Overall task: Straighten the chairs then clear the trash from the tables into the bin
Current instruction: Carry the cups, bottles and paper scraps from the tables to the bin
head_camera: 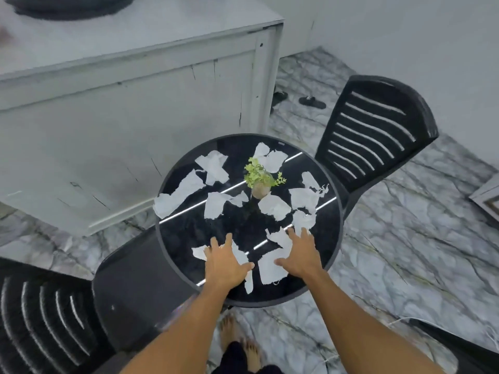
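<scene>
On round black table [194, 238]: left hand [225, 265], right hand [299, 255] flat on paper scraps [274, 207].

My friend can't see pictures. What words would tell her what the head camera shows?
A person's left hand and right hand lie flat on torn paper scraps scattered over a round black table. A small potted plant stands in the middle, with black slatted chairs on two sides.

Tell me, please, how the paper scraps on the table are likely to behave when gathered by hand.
The scraps look thin and torn, so probably floppy and very light. On the glossy table they should slide easily under the flat left hand and right hand. Ragged edges suggest they may tear further.
</scene>
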`<state>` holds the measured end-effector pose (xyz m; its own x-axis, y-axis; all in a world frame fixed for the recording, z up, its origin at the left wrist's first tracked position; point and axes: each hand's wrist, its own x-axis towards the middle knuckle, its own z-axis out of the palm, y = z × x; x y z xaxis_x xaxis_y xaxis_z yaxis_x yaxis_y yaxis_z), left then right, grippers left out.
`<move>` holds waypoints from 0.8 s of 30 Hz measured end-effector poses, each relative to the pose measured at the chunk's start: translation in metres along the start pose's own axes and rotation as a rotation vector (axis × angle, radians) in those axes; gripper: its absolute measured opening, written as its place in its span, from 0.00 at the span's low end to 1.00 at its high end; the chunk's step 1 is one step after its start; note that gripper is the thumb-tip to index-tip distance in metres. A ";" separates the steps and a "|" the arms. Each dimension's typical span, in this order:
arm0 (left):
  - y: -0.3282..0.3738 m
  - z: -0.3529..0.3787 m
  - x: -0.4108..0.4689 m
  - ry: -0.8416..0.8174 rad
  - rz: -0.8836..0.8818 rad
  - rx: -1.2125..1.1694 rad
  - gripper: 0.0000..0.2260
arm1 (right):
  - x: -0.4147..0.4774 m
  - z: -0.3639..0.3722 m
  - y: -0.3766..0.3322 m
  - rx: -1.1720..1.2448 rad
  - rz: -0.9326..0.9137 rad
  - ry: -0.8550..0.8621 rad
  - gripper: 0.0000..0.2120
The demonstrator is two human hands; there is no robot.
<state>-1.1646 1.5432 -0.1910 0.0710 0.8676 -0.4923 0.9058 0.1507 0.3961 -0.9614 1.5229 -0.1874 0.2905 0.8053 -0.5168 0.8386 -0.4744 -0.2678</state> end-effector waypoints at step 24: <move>0.145 0.040 0.112 0.013 0.302 0.220 0.12 | 0.132 -0.088 0.048 -0.067 -0.307 -0.012 0.17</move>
<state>-1.0085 1.6431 -0.2190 0.3449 0.8633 -0.3683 0.9129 -0.2173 0.3455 -0.8425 1.6373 -0.1972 0.0141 0.9027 -0.4300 0.9151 -0.1850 -0.3584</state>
